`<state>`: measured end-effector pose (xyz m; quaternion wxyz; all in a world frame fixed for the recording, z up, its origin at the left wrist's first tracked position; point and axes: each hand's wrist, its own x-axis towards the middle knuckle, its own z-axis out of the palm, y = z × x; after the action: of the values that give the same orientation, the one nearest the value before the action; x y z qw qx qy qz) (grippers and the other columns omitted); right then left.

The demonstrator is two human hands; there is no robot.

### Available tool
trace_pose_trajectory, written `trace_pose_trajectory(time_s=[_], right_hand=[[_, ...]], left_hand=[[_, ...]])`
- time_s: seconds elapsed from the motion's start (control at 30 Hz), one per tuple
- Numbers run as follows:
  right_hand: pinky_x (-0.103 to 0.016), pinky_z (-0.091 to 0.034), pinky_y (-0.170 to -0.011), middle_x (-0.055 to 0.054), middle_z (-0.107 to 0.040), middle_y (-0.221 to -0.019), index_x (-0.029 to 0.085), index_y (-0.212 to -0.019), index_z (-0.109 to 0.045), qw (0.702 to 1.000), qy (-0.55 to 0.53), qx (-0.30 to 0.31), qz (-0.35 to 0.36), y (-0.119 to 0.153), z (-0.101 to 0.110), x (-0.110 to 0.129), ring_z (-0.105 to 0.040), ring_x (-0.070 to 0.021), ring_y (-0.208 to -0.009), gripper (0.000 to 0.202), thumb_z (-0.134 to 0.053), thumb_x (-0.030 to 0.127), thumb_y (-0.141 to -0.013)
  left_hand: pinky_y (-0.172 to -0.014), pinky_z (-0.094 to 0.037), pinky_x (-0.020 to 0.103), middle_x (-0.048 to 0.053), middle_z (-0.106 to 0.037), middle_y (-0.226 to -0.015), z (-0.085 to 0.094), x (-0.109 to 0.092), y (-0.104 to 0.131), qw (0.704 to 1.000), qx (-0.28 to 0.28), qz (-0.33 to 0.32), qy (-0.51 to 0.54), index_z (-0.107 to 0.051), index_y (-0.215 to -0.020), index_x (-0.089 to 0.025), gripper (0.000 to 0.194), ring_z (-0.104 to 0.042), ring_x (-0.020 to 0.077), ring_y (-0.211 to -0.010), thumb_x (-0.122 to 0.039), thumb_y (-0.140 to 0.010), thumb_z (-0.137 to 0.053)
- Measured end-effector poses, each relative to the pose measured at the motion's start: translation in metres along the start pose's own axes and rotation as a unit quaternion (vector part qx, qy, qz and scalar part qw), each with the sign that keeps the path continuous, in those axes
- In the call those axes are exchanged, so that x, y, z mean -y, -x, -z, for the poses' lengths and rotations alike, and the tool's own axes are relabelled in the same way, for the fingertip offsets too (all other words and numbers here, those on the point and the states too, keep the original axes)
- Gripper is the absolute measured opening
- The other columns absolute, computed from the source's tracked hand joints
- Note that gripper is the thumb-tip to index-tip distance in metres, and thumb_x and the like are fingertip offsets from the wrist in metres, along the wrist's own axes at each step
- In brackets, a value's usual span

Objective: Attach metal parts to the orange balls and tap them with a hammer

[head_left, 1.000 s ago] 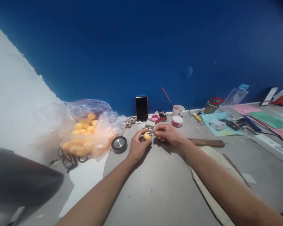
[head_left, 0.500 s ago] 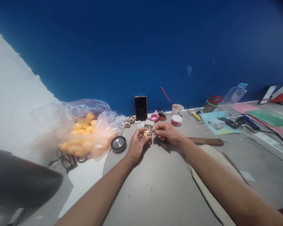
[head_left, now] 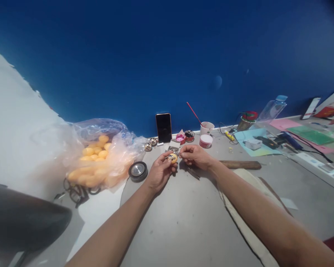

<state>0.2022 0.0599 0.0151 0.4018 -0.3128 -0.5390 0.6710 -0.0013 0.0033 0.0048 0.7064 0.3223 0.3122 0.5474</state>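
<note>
My left hand (head_left: pixel 160 170) is closed around an orange ball (head_left: pixel 173 158), like a table tennis ball, with shiny silver pieces on its surface. Close against the ball's right side, my right hand (head_left: pixel 194 155) has thumb and forefinger pinched together. Whatever is between those fingertips is too small to make out. Just behind the ball lies a small light packet (head_left: pixel 174 145) with shiny bits. Below my right hand a thin dark tool (head_left: pixel 193 172), perhaps tweezers, rests on the grey table (head_left: pixel 180 218).
At left, a clear plastic bag (head_left: pixel 119 148) holds several orange balls, beside a round black-rimmed tin (head_left: pixel 138 171). Behind stand a phone (head_left: pixel 163 128), two silver-covered balls (head_left: pixel 148 147), a paper cup (head_left: pixel 207 128) and a pink tub (head_left: pixel 205 141). A wooden stick (head_left: pixel 240 165) lies right.
The ball has turned in my left hand, showing more orange and less silver. My right hand stays beside it. The view has shifted slightly, and part of another person's hand shows at the right edge.
</note>
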Motion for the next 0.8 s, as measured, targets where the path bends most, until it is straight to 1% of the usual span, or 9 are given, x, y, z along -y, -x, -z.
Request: trace_pose_trajectory(time_s=[0.07, 0.13, 0.2, 0.3, 0.37, 0.47, 0.63, 0.8], right_hand=[[-0.020, -0.037, -0.047, -0.001, -0.070, -0.075, 0.017, -0.084, -0.075, 1.000, 0.002, 0.002, -0.002, 0.000, -0.001, 0.001, -0.052, -0.0072, -0.054, 0.040, -0.099, 0.044, -0.067], [-0.020, -0.037, -0.047, -0.002, -0.071, -0.077, 0.017, -0.085, -0.076, 1.000, 0.006, 0.006, -0.003, 0.000, -0.001, 0.002, -0.053, -0.0074, -0.055, 0.040, -0.099, 0.044, -0.067], [-0.020, -0.038, -0.048, -0.001, -0.070, -0.073, 0.018, -0.086, -0.076, 1.000, 0.014, 0.012, -0.001, 0.001, -0.001, 0.003, -0.053, -0.0086, -0.056, 0.039, -0.099, 0.044, -0.067], [-0.021, -0.039, -0.048, 0.001, -0.066, -0.066, 0.018, -0.087, -0.077, 0.999, 0.033, 0.015, 0.003, 0.002, -0.002, 0.003, -0.054, -0.0100, -0.056, 0.036, -0.097, 0.043, -0.070], [-0.021, -0.039, -0.049, 0.001, -0.065, -0.065, 0.018, -0.087, -0.077, 0.999, 0.045, 0.012, 0.005, 0.002, -0.003, 0.003, -0.053, -0.0101, -0.056, 0.034, -0.096, 0.041, -0.071], [-0.022, -0.039, -0.049, 0.001, -0.064, -0.065, 0.018, -0.085, -0.077, 0.998, 0.058, 0.007, 0.008, 0.004, -0.006, 0.006, -0.052, -0.0101, -0.056, 0.031, -0.094, 0.040, -0.071], [-0.022, -0.038, -0.049, 0.001, -0.064, -0.064, 0.018, -0.083, -0.077, 0.997, 0.080, 0.004, 0.010, 0.006, -0.011, 0.011, -0.052, -0.0105, -0.056, 0.030, -0.093, 0.041, -0.072], [-0.022, -0.037, -0.049, 0.001, -0.064, -0.064, 0.018, -0.083, -0.076, 0.996, 0.093, -0.004, 0.005, 0.007, -0.013, 0.012, -0.051, -0.0102, -0.056, 0.032, -0.093, 0.043, -0.071]], left_hand=[[-0.066, -0.052, 0.025, 0.005, -0.072, -0.099, 0.000, 0.000, 0.000, 1.000, -0.001, 0.000, -0.004, -0.074, -0.117, -0.018, 0.055, -0.069, 0.0136, -0.076, -0.025, -0.069, -0.099], [-0.067, -0.052, 0.024, 0.003, -0.072, -0.097, 0.000, 0.000, 0.000, 1.000, -0.002, -0.002, -0.016, -0.074, -0.118, -0.019, 0.057, -0.067, 0.0115, -0.073, -0.025, -0.068, -0.099], [-0.066, -0.051, 0.024, 0.002, -0.072, -0.094, -0.001, -0.001, 0.001, 0.999, -0.002, -0.006, -0.034, -0.072, -0.120, -0.019, 0.061, -0.065, 0.0106, -0.070, -0.028, -0.067, -0.100], [-0.068, -0.053, 0.026, 0.003, -0.074, -0.096, -0.001, 0.000, 0.000, 0.998, -0.005, -0.015, -0.061, -0.069, -0.120, -0.020, 0.067, -0.069, 0.0134, -0.073, -0.032, -0.064, -0.102], [-0.071, -0.055, 0.027, 0.004, -0.075, -0.096, -0.002, 0.001, 0.000, 0.997, -0.011, -0.024, -0.079, -0.069, -0.116, -0.018, 0.065, -0.072, 0.0153, -0.077, -0.034, -0.063, -0.102], [-0.070, -0.054, 0.025, 0.003, -0.075, -0.094, -0.002, 0.003, 0.000, 0.992, -0.025, -0.044, -0.115, -0.070, -0.113, -0.017, 0.060, -0.071, 0.0147, -0.077, -0.037, -0.065, -0.101], [-0.069, -0.055, 0.028, 0.004, -0.075, -0.092, -0.003, 0.003, 0.002, 0.982, -0.039, -0.069, -0.172, -0.072, -0.114, -0.018, 0.054, -0.068, 0.0139, -0.073, -0.041, -0.071, -0.096], [-0.069, -0.055, 0.029, 0.005, -0.076, -0.092, -0.004, 0.002, 0.003, 0.976, -0.042, -0.086, -0.194, -0.075, -0.115, -0.017, 0.053, -0.067, 0.0147, -0.072, -0.042, -0.073, -0.094]])
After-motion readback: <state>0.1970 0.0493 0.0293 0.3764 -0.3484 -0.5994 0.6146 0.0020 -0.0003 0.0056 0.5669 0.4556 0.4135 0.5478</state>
